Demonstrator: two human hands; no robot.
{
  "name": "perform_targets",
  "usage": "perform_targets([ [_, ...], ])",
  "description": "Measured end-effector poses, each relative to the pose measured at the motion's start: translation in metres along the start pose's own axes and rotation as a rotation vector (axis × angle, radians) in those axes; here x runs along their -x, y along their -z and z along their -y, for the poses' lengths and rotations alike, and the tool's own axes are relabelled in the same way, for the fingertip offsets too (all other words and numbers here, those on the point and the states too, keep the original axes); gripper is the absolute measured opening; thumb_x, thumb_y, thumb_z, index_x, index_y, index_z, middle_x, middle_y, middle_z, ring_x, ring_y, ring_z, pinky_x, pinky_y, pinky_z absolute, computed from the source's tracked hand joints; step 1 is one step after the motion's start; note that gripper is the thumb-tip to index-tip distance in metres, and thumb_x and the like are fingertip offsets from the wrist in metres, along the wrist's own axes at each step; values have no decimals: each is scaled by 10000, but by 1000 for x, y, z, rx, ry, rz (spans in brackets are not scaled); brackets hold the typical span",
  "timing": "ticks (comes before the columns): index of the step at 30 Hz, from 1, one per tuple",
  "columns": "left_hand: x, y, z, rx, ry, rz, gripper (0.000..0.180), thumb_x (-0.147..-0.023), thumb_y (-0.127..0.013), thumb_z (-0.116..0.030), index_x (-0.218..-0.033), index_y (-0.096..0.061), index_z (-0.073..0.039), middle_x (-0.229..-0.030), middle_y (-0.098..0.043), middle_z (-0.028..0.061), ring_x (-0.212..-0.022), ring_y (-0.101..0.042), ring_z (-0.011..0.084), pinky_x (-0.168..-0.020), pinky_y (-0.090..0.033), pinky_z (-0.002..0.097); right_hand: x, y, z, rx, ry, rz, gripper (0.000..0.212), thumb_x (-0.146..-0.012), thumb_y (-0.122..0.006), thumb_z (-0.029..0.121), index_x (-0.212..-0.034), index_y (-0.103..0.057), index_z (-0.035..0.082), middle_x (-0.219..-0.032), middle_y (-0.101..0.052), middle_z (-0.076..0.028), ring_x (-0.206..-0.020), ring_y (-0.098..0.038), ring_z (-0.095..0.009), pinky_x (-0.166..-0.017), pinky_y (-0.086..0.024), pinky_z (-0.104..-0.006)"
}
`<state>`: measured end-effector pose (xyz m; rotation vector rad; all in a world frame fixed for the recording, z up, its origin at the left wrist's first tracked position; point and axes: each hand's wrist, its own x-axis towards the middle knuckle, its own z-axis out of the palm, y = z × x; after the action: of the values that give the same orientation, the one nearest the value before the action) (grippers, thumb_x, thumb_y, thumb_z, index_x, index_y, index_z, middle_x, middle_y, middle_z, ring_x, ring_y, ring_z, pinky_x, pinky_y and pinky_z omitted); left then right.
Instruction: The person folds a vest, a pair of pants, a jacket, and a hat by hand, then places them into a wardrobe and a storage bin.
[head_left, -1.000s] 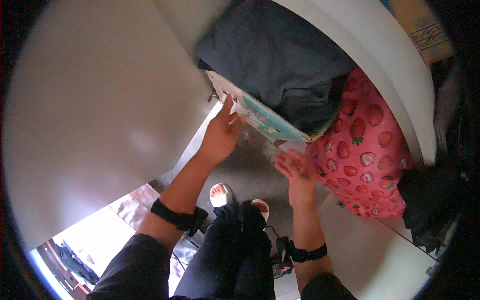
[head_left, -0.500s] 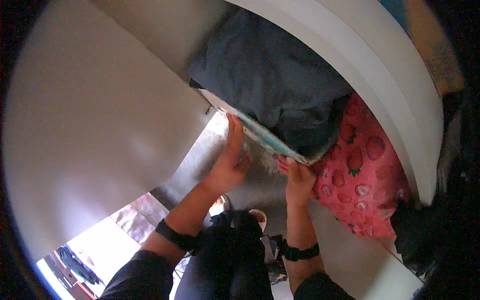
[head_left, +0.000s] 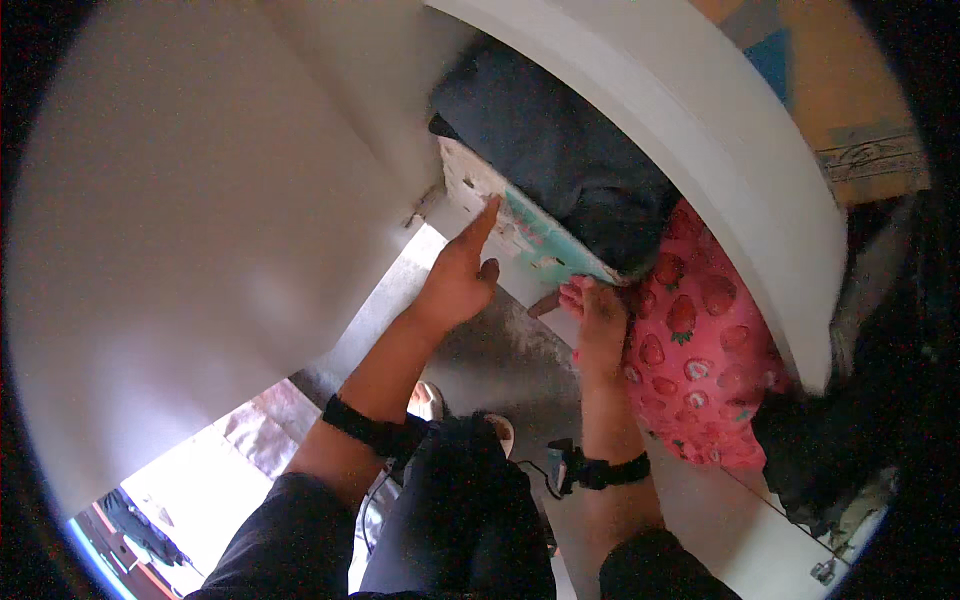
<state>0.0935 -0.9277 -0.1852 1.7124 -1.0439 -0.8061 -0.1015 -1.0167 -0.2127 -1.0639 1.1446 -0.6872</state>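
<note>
A worn box (head_left: 545, 245) with a green and whitish front sits tilted in a white compartment, and dark grey cloth (head_left: 560, 135) is heaped on top of it. My left hand (head_left: 455, 285) touches the box's front with its index finger stretched out and its thumb apart; the remaining fingers are mostly hidden. At the box's near right corner, my right hand (head_left: 602, 325) has its fingers bent against the lower edge. Right beside that hand bulges a pink cloth (head_left: 700, 350) printed with strawberries.
A broad pale panel (head_left: 200, 250) fills the left. A curved white edge (head_left: 700, 130) arches over the box on the right. Dark cloth (head_left: 810, 450) hangs at the lower right. My feet in light slippers (head_left: 428, 400) stand below. A small metal fitting (head_left: 822, 572) sits at the lower right.
More of the box's green front shows now. Both hands have moved up and stay against the box; my left hand now has its index finger pointing onto the front.
</note>
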Motion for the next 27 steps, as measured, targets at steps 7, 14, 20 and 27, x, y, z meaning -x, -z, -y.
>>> perform_targets([
  [7, 88, 28, -69, -41, 145, 70, 472, -857, -523, 34, -1319, -462, -45, -1287, -526, 176, -1165, -544, 292, -987, -430, 362, 80, 2, 59, 241, -307, 371, 303, -923, -582, 136, -1197, -516, 25, -1128, -581, -88, -920, -623, -197, -741, -527, -314],
  [14, 235, 91, -164, 37, 249, -135, 361, -848, -518, 23, -1206, -550, -18, -1147, -595, 180, -949, -656, 277, -826, -513, 349, 188, 9, 140, 306, -335, 676, 302, -932, -564, 123, -1211, -511, 18, -1140, -589, -108, -913, -628, -188, -759, -516, -292],
  [20, 348, 160, -250, 14, 427, -500, 335, -813, -500, 81, -1128, -585, 4, -1081, -628, 153, -913, -665, 247, -796, -519, 333, 252, 2, 240, 435, -362, 848, 295, -942, -561, 166, -1184, -518, 2, -1056, -628, -105, -869, -629, -162, -735, -506, -282],
  [27, 443, 190, -326, -79, 474, -805, 287, -833, -549, -64, -1109, -617, -23, -1067, -647, 156, -952, -640, 285, -845, -503, 353, 315, -58, 291, 625, -317, 1168, 258, -934, -553, 154, -1153, -543, 18, -1022, -646, -94, -825, -635, -152, -709, -506, -274],
])
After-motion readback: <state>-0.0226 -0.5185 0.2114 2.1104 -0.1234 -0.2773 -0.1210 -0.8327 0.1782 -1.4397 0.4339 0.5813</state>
